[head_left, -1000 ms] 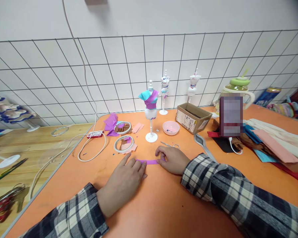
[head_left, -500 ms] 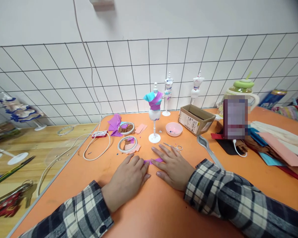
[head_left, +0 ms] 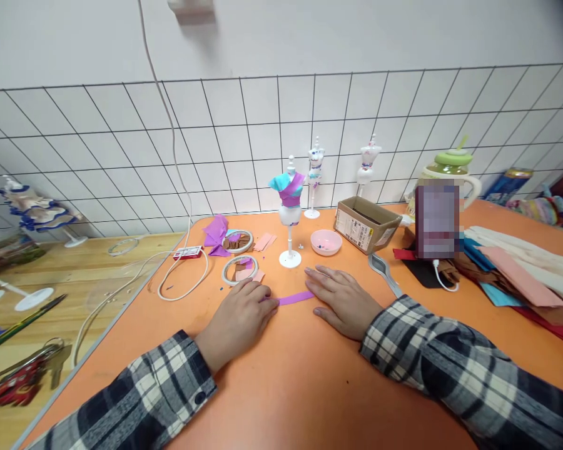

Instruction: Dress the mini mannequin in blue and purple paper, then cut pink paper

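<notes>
A narrow purple crepe paper strip (head_left: 294,299) lies flat on the orange table between my hands. My left hand (head_left: 241,319) has its fingers curled down and closed on the strip's left end. With fingers stretched out, my right hand (head_left: 344,302) lies flat over the right end of the strip. Just behind them stands a small white dress form (head_left: 289,215), upright, its bust wrapped in purple and turquoise paper. The small scissors are hidden by my right hand.
Two tape rolls (head_left: 239,271) and paper scraps (head_left: 216,234) lie back left near a white cable (head_left: 169,297). A pink bowl (head_left: 326,242), a cardboard box (head_left: 366,225) and a propped phone (head_left: 436,219) stand behind and right. Folded paper (head_left: 520,269) lies far right.
My right hand has slid to the right along the strip, uncovering more of it and covering the scissors. My left hand stays at the left end. The view has shifted slightly.
</notes>
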A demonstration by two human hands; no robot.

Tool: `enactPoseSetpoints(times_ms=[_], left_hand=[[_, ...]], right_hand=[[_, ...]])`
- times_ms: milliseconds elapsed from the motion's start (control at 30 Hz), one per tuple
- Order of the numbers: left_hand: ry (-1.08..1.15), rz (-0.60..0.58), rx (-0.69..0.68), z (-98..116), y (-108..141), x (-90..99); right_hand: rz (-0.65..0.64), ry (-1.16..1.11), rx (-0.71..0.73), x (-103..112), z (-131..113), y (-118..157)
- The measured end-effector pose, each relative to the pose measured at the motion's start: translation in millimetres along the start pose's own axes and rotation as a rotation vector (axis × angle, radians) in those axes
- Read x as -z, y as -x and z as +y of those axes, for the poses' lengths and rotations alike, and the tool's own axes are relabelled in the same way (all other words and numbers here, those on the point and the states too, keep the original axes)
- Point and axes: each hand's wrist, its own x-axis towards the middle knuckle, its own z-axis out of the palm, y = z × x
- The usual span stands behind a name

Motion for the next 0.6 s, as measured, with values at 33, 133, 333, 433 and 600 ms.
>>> enactPoseSetpoints(times_ms=[33,133,333,433,600], left_hand=[[0.018,0.012,0.013,-1,-1,-1.3],[0.053,0.044,0.02,-2,-6,-4.0],[0.082,0.079,0.021,0,-8,-4.5],[0.092,0.075,0.055,-4,-7,-2.3],[0.089,0.074,0.003,-15,-4,1.6]], right_hand=[[0.04,-0.027,0.003,1,-3,-5],[0.093,-0.086,0.058,1,-11,-25],[-0.015,-0.068,0.185,-9,-18,-57],[-0.053,-0.055,0.18,-10,-17,-57],[-0.078,-0.042,0.107,-3,-17,-49]])
